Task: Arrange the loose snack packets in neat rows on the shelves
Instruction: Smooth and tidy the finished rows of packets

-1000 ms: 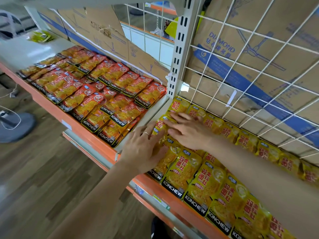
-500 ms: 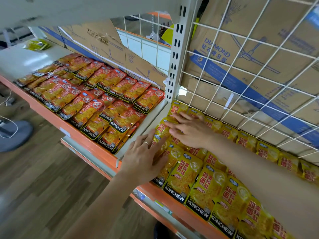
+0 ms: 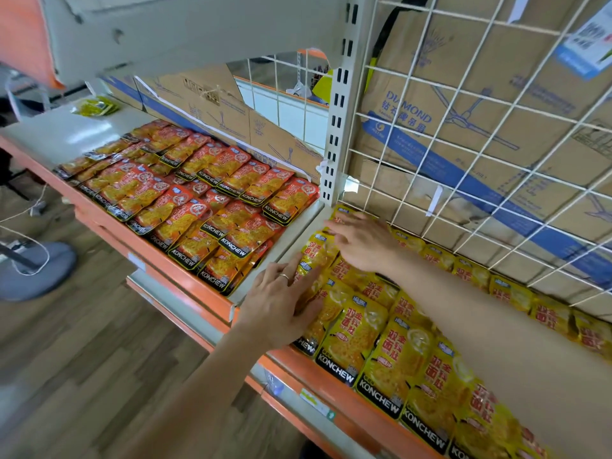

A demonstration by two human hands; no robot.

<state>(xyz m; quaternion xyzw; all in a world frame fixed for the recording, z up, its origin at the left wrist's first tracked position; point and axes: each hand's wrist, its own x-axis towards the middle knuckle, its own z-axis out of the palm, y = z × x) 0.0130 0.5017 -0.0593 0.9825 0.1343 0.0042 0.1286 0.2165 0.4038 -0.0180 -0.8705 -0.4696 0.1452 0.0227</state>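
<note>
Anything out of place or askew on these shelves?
Yes. A few yellow-green packets lie alone at the left shelf's far end, apart from the rows. The red packets nearest them overlap crookedly. The yellow packets under the left hand are bunched.

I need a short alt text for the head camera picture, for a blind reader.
A person's left hand and right hand rest on yellow snack packets at the left end of an orange-edged shelf, the right hand farther back. Red packets lie in rows on the neighbouring shelf.
</note>
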